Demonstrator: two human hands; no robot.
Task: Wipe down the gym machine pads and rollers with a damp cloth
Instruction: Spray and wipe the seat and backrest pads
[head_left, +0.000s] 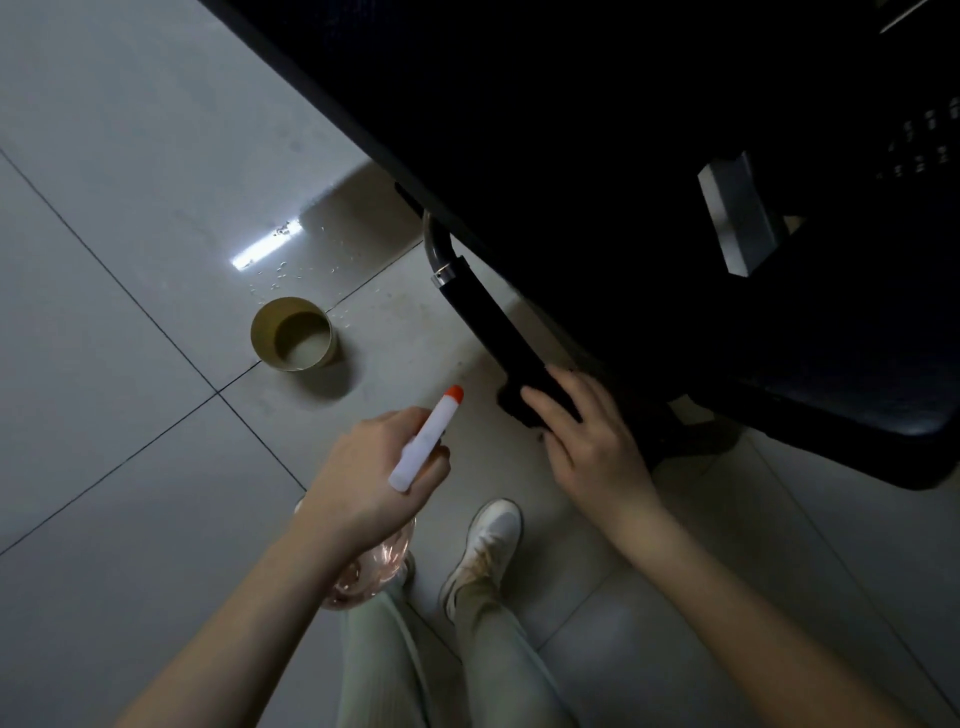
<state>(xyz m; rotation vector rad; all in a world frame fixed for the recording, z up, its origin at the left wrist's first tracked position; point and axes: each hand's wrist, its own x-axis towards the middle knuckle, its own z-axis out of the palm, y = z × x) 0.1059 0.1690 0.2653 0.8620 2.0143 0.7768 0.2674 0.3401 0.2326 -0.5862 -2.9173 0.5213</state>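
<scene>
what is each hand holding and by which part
Left hand grips the spray bottle at its neck. Right hand rests on the end of the black roller; grip unclear.
</scene>
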